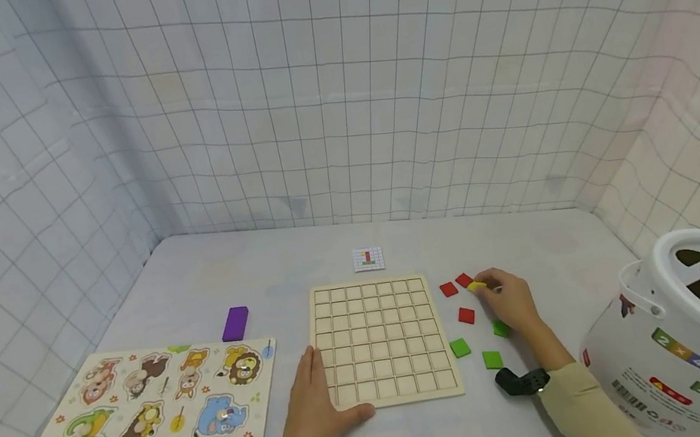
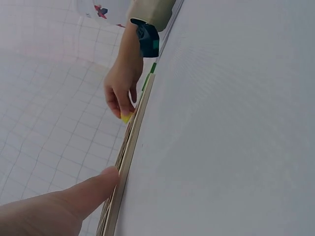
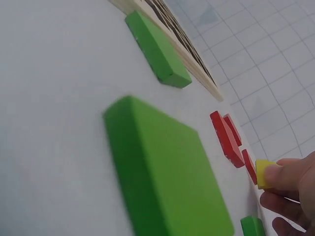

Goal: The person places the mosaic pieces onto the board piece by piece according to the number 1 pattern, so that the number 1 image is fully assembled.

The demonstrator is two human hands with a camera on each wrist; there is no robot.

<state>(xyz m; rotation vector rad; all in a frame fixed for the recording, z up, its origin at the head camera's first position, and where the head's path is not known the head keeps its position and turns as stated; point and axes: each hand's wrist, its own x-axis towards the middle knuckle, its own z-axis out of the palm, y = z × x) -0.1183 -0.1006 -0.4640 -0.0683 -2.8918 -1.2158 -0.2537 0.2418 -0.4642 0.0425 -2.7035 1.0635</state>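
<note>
A square wooden grid board (image 1: 377,336) lies on the table with bare cells. My left hand (image 1: 310,412) rests against its left side, fingers straight, thumb at the front left corner. To the board's right, my right hand (image 1: 509,302) pinches a yellow square tile (image 3: 263,174) between thumb and fingers. Red tiles (image 1: 466,315) lie close by, one right beside the yellow tile. Green tiles (image 1: 492,359) are nearer to me, one partly hidden under the right hand. Behind the board sits a small card (image 1: 368,258) printed with a coloured grid pattern.
On the left lies an animal peg puzzle (image 1: 263,416), with a purple block (image 1: 235,324) by its far edge. A white lidded bucket (image 1: 646,355) stands at the right, beside my right forearm. Grid-patterned cloth walls (image 1: 331,99) surround the table.
</note>
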